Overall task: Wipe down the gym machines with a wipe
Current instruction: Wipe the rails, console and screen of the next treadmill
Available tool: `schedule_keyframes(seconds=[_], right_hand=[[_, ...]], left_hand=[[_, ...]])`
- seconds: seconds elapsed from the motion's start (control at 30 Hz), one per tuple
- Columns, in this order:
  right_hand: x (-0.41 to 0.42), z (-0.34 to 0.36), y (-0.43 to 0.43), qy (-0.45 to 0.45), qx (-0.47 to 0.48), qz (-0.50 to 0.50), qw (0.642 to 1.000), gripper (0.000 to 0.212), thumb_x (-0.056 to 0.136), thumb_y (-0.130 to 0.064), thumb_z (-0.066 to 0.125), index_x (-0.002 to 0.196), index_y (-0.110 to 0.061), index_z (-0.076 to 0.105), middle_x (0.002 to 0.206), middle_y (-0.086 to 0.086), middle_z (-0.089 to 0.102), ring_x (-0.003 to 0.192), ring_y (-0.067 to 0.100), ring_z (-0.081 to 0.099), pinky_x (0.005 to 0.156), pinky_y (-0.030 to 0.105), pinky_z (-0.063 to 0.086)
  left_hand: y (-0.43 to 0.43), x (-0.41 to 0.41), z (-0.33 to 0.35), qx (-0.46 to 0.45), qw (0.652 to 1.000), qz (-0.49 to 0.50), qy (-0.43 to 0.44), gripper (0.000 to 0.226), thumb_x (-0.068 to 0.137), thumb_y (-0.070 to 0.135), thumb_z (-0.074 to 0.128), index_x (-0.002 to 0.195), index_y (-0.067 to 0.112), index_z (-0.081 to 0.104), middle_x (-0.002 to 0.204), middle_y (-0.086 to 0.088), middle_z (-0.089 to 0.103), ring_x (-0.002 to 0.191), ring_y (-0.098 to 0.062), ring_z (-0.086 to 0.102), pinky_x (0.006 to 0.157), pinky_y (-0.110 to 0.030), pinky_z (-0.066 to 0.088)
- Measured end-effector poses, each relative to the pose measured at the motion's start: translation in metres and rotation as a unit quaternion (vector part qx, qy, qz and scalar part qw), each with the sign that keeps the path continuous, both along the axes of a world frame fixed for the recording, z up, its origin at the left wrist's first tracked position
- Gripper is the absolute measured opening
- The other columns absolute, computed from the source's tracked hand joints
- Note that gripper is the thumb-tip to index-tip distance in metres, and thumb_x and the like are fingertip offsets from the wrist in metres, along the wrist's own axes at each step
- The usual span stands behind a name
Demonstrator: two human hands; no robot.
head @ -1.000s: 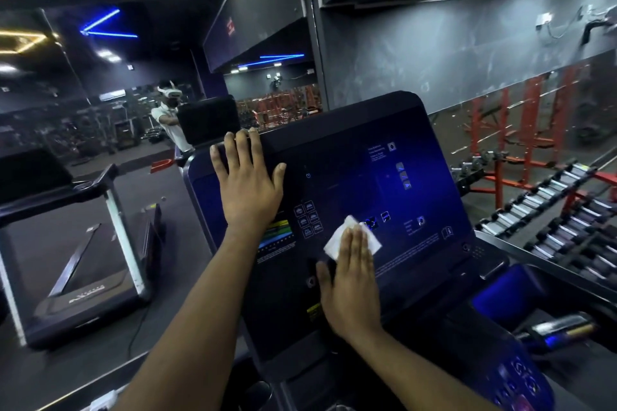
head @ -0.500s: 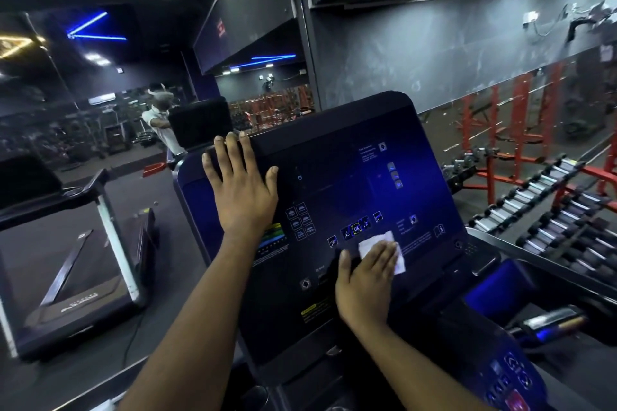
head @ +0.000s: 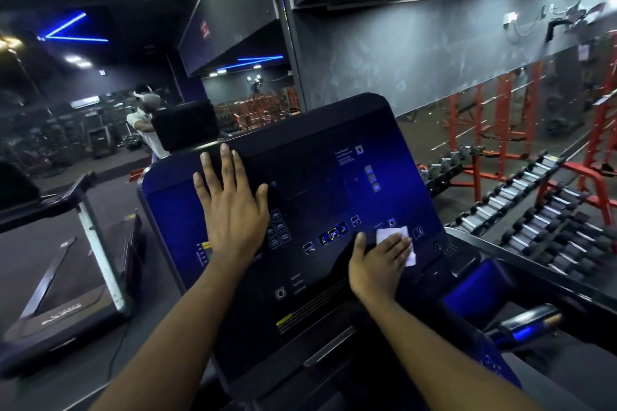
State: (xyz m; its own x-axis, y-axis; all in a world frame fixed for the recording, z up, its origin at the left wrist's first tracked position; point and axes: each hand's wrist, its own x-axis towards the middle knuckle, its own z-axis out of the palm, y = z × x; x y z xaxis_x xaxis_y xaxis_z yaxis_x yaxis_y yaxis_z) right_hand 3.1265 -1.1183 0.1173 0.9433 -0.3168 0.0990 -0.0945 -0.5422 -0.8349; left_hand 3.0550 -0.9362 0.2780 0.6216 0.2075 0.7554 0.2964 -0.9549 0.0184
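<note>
A dark treadmill console (head: 317, 183) with blue-lit panels and small button icons fills the middle of the head view. My left hand (head: 230, 207) lies flat, fingers straight and spread, on the console's upper left. My right hand (head: 380, 259) presses a small white wipe (head: 397, 240) against the lower right of the panel with straight fingers. The wipe sticks out beyond my fingertips.
A second treadmill (head: 66, 277) stands to the left. A rack of dumbbells (head: 541, 220) and red weight frames (head: 500, 130) line the right side. A wall mirror ahead shows a person's reflection (head: 147, 123). A handlebar (head: 524, 327) sits at lower right.
My right hand has slid the wipe rightward across the lower button row, from the panel's middle to its right side. My left hand stays flat in the same spot.
</note>
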Motion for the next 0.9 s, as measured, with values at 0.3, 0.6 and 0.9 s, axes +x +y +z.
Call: schedule_keyframes(seconds=[0.3,0.6,0.9], right_hand=[[0.026,-0.022,-0.034,-0.084,-0.05,0.047,0.994,0.106,0.088,-0.071,0.008,0.156,0.01,0.0,0.164,0.03,-0.003,0.155,0.035,-0.006,0.126,0.041,-0.005],[0.056,-0.02,-0.051,-0.148,-0.045,0.045,0.987,0.098,0.099,-0.068,0.013,0.152,0.015,0.013,0.16,0.037,0.011,0.153,0.044,0.01,0.125,0.047,0.008],[0.122,0.036,-0.076,-0.165,0.01,0.088,0.982,0.081,0.093,-0.064,0.007,0.152,-0.013,-0.014,0.167,0.014,-0.011,0.156,0.024,-0.013,0.127,0.042,-0.004]], left_hand=[[-0.049,0.063,0.022,0.041,0.997,-0.062,0.007,0.059,0.107,0.041,0.035,0.159,0.014,0.027,0.169,-0.007,0.012,0.157,-0.023,-0.003,0.126,-0.052,-0.002],[-0.076,0.106,0.028,0.051,0.998,-0.019,-0.025,0.051,0.106,0.037,0.038,0.153,0.018,0.039,0.163,-0.008,0.03,0.153,-0.029,0.018,0.124,-0.056,0.007],[-0.075,0.108,0.037,0.045,0.998,-0.025,-0.047,0.054,0.103,0.033,0.045,0.154,0.018,0.036,0.151,-0.004,0.042,0.142,-0.029,0.033,0.118,-0.049,0.021]])
